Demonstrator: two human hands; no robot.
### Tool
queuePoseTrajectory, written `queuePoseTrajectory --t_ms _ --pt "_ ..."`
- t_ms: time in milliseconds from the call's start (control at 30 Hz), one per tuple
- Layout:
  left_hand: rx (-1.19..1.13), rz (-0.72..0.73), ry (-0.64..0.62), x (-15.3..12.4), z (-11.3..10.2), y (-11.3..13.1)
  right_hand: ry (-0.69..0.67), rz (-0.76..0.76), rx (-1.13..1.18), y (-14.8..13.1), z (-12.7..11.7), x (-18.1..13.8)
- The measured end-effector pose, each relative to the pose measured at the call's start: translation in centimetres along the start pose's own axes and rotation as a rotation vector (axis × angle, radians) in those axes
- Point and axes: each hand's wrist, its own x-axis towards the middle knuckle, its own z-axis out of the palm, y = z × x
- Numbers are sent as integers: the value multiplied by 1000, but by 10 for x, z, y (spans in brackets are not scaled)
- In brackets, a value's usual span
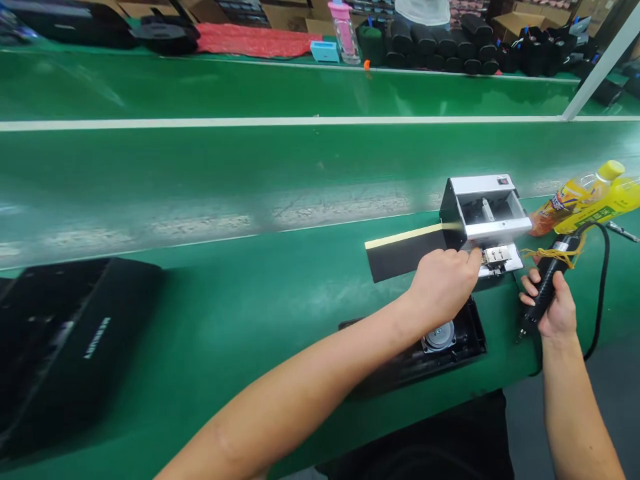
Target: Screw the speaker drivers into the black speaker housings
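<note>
My left hand (443, 283) reaches across to the front tray of a small grey metal feeder box (487, 210), its fingers pinched at the tray's outlet; what they hold is too small to see. My right hand (550, 307) is wrapped round a black electric screwdriver (547, 280) with a black cable, bit pointing down. Below my left wrist lies a black plastic housing (450, 343) with a round speaker driver in it. A black strip with a yellow edge (403, 250) lies left of the feeder box.
A yellow drink bottle (585, 197) lies right of the box. A black speaker case (65, 347) sits at the near left. The green conveyor belt (250, 173) runs across the middle. On the far bench are black parts, a pink bottle (345, 33) and red cloth, with another person behind.
</note>
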Motion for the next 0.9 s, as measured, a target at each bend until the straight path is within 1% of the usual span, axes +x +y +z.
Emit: queuePoseTrajectory --t_ms 133,267,433,700,800,900 --pt "54 11 -40 7 6 0 24 73 34 6 1 4" --pt "90 -12 -3 12 10 2 46 106 61 7 4 7" --pt "134 -28 87 14 19 2 80 132 97 7 8 7" --pt "132 15 275 9 30 -7 101 157 141 6 12 6" --pt "117 28 349 7 30 -6 101 160 148 7 12 6" --pt "96 23 409 5 25 -6 103 164 153 7 13 5"
